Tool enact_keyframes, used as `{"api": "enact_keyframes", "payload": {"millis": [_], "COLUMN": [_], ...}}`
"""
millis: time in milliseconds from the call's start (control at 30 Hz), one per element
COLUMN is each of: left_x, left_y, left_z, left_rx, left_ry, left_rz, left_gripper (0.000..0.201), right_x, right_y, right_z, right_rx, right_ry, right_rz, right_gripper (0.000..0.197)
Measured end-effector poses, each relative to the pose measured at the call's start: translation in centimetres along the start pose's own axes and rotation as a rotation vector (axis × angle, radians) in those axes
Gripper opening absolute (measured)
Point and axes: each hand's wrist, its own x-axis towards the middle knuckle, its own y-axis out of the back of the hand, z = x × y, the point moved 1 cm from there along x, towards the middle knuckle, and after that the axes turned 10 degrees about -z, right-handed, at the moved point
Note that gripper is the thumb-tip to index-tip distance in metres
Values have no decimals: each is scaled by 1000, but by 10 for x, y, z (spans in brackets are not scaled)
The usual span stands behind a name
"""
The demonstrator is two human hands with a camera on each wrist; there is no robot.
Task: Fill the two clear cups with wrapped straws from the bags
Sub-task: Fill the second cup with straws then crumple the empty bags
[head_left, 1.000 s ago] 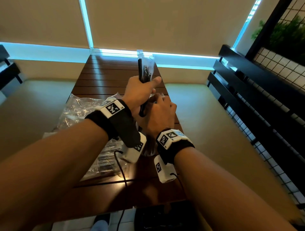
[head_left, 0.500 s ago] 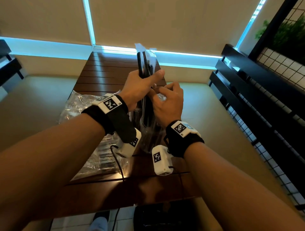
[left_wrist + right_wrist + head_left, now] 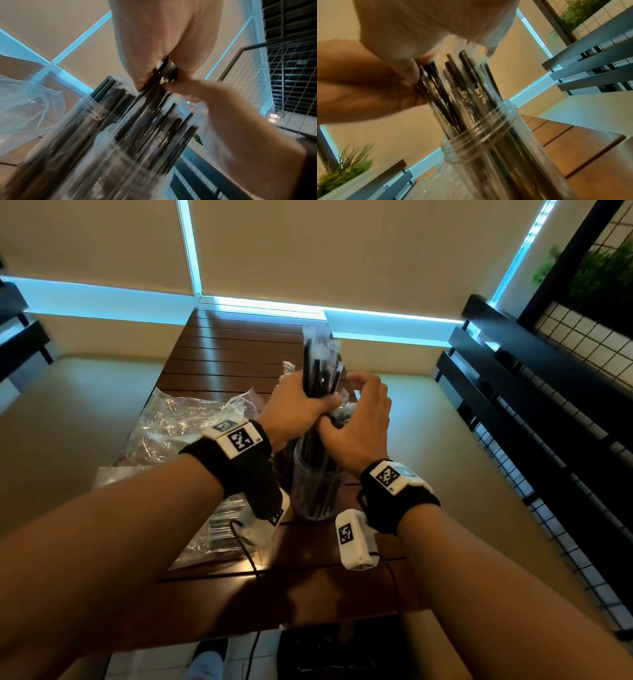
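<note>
On the slatted wooden table (image 3: 239,344), the nearer clear cup (image 3: 317,487) stands upright, already crowded with black straws. Directly above its mouth the left hand (image 3: 294,405) is fisted round a bundle of wrapped straws (image 3: 320,361), lower ends inside the cup. Just right of the cup's mouth, the right hand (image 3: 359,419) hovers with fingers spread and loosely curved; whether it touches anything I cannot tell. A second filled cup (image 3: 82,121) stands just behind. Left of the cup lie the crinkled straw bags (image 3: 178,422). The straws look light and stiff, their film wrappers slippery, so a mid-length grip seems safest; the cup may tip easily.
</note>
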Motion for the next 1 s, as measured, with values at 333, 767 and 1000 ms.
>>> {"api": "enact_keyframes", "payload": {"millis": [333,767,1000], "left_x": [-19,-27,-24], "left_y": [-17,1,13], "left_z": [-45,-47,-27], "left_rx": [254,846,1022], "left_ry": [59,58,232], "left_rz": [-61,-166,-430], "left_gripper": [29,25,36], "right_x": [33,13,12], "right_y": [10,-8,-8], "right_z": [-37,-3,-6], "right_rx": [-223,-443,-607], "right_ry": [263,139,38], "right_rz": [-212,-264,-339], "right_gripper": [44,53,56]}}
